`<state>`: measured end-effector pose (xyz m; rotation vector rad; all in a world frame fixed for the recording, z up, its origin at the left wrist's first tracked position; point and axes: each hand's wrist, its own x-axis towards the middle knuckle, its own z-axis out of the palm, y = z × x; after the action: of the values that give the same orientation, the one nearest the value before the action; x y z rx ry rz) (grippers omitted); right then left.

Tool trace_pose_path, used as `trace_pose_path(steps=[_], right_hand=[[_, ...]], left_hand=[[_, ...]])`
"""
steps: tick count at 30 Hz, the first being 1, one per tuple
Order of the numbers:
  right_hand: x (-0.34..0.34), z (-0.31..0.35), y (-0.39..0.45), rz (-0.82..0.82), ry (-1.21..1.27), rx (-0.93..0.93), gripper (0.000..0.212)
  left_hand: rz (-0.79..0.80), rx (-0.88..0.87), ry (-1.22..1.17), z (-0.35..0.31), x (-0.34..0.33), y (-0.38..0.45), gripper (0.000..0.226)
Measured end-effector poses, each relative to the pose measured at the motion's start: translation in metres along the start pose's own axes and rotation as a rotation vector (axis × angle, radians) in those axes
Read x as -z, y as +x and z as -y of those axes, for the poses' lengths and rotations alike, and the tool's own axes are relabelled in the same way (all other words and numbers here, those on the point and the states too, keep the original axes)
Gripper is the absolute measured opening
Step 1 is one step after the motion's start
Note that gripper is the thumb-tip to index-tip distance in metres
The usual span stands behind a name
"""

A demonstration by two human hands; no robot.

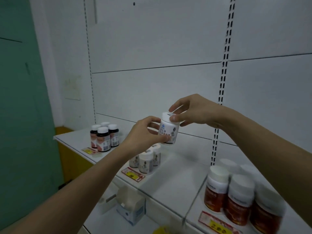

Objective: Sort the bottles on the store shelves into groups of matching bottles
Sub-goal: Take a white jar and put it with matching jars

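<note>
While both hands meet in mid-air above the shelf (pixel 177 168), a white bottle (pixel 168 130) hangs between them in the head view. Left hand (pixel 143 132): fingers curled around the bottle's labelled body. Right hand (pixel 190 112): thumb and fingertips pinched on its white cap. Directly below stands a cluster of matching white bottles (pixel 146 160); dark bottles (pixel 104 136) stand well apart at far left, and red-labelled bottles (pixel 236 195) at near right. Likely risks: if the right hand pulls or twists while only the cap is pinched, the cap may loosen; a descent that clips the close-packed white cluster could topple it toward the shelf's front edge.
</note>
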<state>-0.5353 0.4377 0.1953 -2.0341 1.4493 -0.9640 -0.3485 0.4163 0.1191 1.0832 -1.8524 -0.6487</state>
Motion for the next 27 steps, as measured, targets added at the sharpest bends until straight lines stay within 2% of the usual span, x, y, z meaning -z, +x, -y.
trace_pose_path(steps=[9, 13, 18, 21, 24, 27], right_hand=[[-0.031, -0.023, 0.091, -0.004, -0.043, -0.074, 0.029], [-0.040, -0.031, 0.115, -0.060, -0.063, -0.125, 0.027], [-0.055, -0.058, 0.129, -0.173, -0.169, -0.245, 0.027], [-0.067, -0.079, 0.133, -0.214, -0.192, -0.337, 0.025], [-0.085, -0.098, 0.136, -0.202, -0.190, -0.425, 0.026], [-0.101, -0.109, 0.136, -0.191, -0.187, -0.490, 0.026]], left_hand=[[0.080, -0.026, 0.012, 0.069, 0.018, 0.079, 0.052], [0.126, -0.077, -0.011, 0.095, 0.026, 0.108, 0.049], [0.161, -0.028, -0.026, 0.156, 0.043, 0.134, 0.028], [0.201, 0.022, 0.095, 0.208, 0.035, 0.136, 0.023], [0.326, 0.048, 0.238, 0.249, 0.021, 0.127, 0.028], [0.383, -0.041, 0.404, 0.272, 0.010, 0.123, 0.031]])
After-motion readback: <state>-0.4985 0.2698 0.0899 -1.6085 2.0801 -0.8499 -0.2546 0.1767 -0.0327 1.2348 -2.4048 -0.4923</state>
